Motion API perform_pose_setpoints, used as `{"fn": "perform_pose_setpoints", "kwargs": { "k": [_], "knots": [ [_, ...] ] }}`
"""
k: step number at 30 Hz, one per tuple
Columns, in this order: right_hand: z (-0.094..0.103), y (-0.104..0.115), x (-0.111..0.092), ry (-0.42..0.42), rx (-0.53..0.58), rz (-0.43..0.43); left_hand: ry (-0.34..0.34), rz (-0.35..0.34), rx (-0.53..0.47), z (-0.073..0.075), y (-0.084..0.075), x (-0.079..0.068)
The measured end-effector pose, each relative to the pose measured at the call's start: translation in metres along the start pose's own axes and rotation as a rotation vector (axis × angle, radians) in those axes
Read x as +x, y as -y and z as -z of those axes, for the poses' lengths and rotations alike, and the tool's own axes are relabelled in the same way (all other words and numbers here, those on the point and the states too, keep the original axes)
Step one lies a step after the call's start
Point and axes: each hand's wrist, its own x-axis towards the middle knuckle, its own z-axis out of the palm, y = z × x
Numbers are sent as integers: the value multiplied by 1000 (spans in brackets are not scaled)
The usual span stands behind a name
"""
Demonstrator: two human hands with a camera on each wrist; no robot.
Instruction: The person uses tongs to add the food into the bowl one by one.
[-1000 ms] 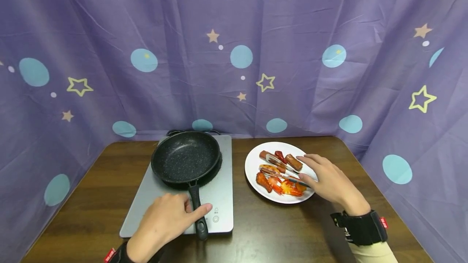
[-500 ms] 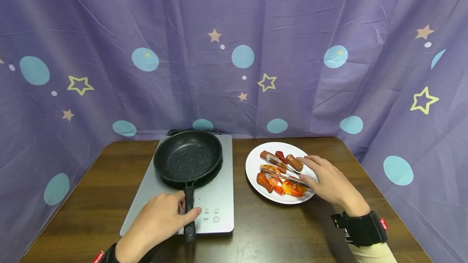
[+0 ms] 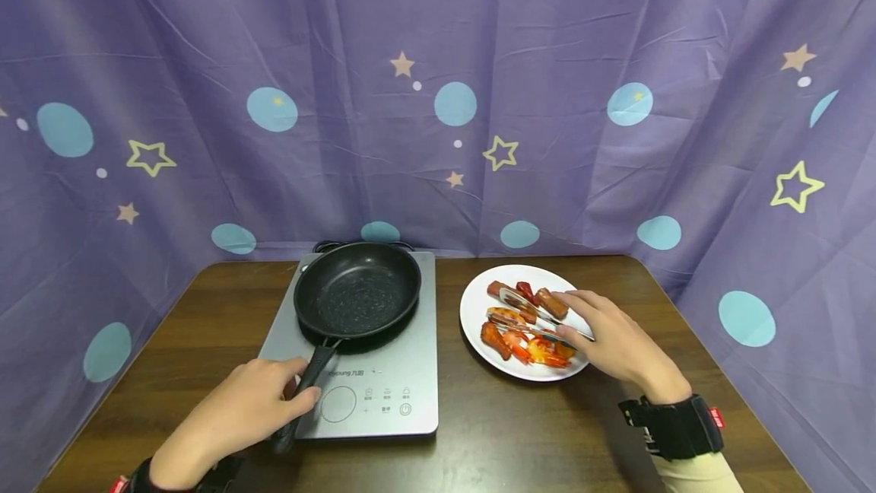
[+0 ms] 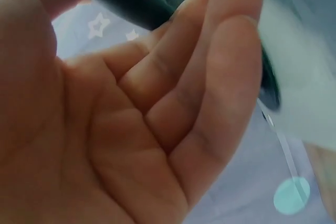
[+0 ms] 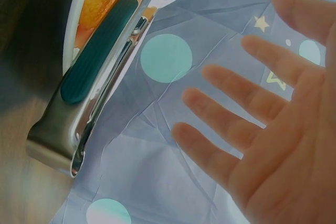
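A black frying pan (image 3: pixel 359 295) stands over the silver induction cooker (image 3: pixel 411 360), its handle (image 3: pixel 315 371) pointing toward the front left. My left hand (image 3: pixel 236 409) holds that handle between thumb and fingers; in the left wrist view its fingers (image 4: pixel 233 61) are bent beside the dark handle. Over the right side of a white plate (image 3: pixel 472 337) hovers my right hand (image 3: pixel 616 337), fingers spread and holding nothing. Metal tongs (image 5: pixel 100 51) with dark green grips lie on the plate, close to the right hand but apart from it. Their handle end is hidden by the hand in the head view.
On the plate lie a drumstick (image 3: pixel 494 341), prawns (image 3: pixel 541 352), a sausage piece (image 3: pixel 551 303) and other food. A purple curtain (image 3: pixel 438 196) hangs behind the wooden table (image 3: pixel 499 432). A black cable (image 3: pixel 328 245) runs behind the cooker.
My left hand has swung the pan's handle leftward, and the pan body has shifted slightly right, uncovering the cooker's controls. The right hand has stayed nearly still.
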Motion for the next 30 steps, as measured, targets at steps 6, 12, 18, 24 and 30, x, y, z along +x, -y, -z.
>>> {"fn": "perform_pose_setpoints", "kwargs": {
  "k": [6,12,18,24,30],
  "knots": [
    [0,1,1,9,18,6,90,41,-78,9,20,-5],
    [-1,-1,1,26,21,-7,88,83,-72,16,33,-9],
    [-3,-2,2,39,29,-20,-9,126,8,14,47,-11],
    [-5,-4,2,49,28,-30,-159,133,54,2,74,-3],
    [-7,-6,2,45,30,-29,-285,152,212,-7,93,6]
  ]
}}
